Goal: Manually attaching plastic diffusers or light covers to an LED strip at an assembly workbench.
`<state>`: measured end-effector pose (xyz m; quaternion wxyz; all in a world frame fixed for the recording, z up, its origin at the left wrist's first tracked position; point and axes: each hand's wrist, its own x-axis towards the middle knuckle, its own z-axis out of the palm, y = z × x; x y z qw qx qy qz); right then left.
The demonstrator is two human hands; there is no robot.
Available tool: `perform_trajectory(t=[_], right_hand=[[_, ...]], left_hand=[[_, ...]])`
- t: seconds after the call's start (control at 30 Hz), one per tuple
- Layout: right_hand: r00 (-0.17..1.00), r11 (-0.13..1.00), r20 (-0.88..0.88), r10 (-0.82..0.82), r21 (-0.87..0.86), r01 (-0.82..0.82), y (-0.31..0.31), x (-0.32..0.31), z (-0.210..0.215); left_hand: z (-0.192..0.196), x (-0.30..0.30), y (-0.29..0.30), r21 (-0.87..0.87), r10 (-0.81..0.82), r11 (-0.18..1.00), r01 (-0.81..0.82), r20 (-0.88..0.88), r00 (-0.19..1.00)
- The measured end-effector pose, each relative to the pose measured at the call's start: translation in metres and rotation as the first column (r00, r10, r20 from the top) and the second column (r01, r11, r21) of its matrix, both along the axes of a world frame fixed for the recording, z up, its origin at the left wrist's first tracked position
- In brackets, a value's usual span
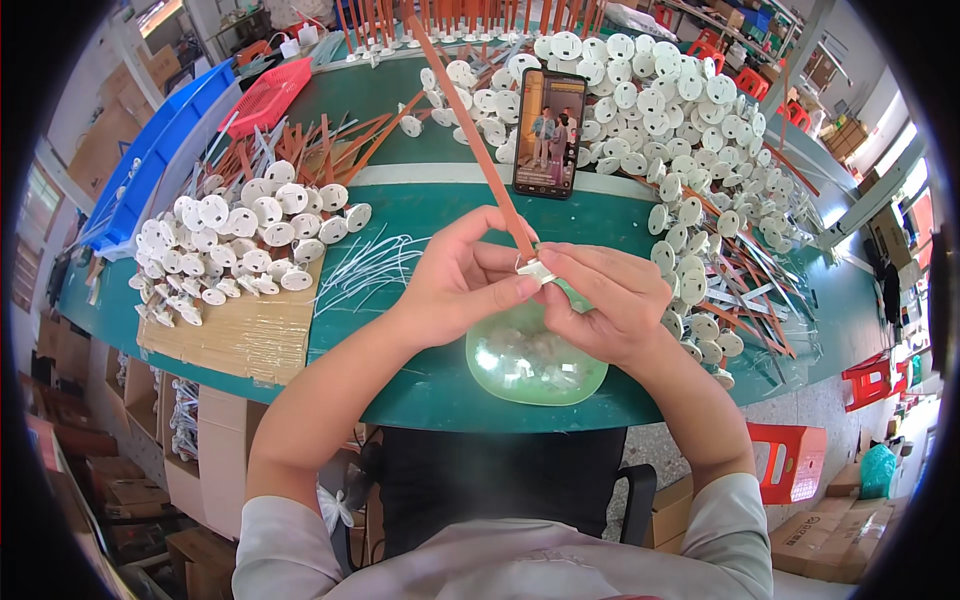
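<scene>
My left hand [462, 280] and my right hand [610, 300] meet over the green table [420, 200]. Together they pinch a small white plastic piece [536, 271] at the lower end of a long reddish-brown strip [470, 135] that slants up and to the left. Below the hands sits a clear green bowl [530, 365] with small parts inside. Loose thin white ties [368, 262] lie just left of my left hand.
White round discs on sticks are stacked on cardboard [240, 240] at the left and heaped [680, 110] across the back right. A phone [549, 132] stands propped ahead. Blue [150, 150] and red [268, 95] bins sit far left. Red stools [790, 460] and boxes stand on the floor.
</scene>
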<state>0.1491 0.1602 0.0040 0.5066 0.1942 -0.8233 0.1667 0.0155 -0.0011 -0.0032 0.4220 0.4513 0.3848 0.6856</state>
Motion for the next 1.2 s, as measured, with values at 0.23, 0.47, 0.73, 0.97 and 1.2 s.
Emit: perform_trajectory(t=[0.23, 0.47, 0.73, 0.97, 1.2], right_hand=[[0.997, 0.986, 0.015, 0.073, -0.149, -0.07, 0.002, -0.007, -0.002], [0.997, 0.997, 0.006, 0.074, 0.03, -0.074, 0.002, -0.004, -0.003], [0.993, 0.986, 0.037, 0.109, -0.133, -0.103, 0.003, -0.005, -0.006], [0.996, 0.995, 0.04, 0.082, -0.057, -0.08, 0.003, -0.004, 0.001], [0.996, 0.998, 0.072, 0.051, -0.035, -0.049, 0.006, -0.007, -0.001]], left_hand=[[0.002, 0.001, 0.003, -0.003, -0.002, 1.0, 0.003, 0.16, 0.987], [-0.003, -0.012, 0.002, -0.121, 0.089, 0.985, -0.123, -0.254, 0.963], [0.002, -0.003, 0.003, -0.039, 0.028, 0.999, -0.023, 0.139, 0.99], [-0.005, -0.011, 0.003, -0.03, 0.045, 0.999, -0.045, -0.025, 0.999], [-0.01, -0.015, 0.007, -0.075, 0.032, 0.997, -0.032, -0.002, 0.999]])
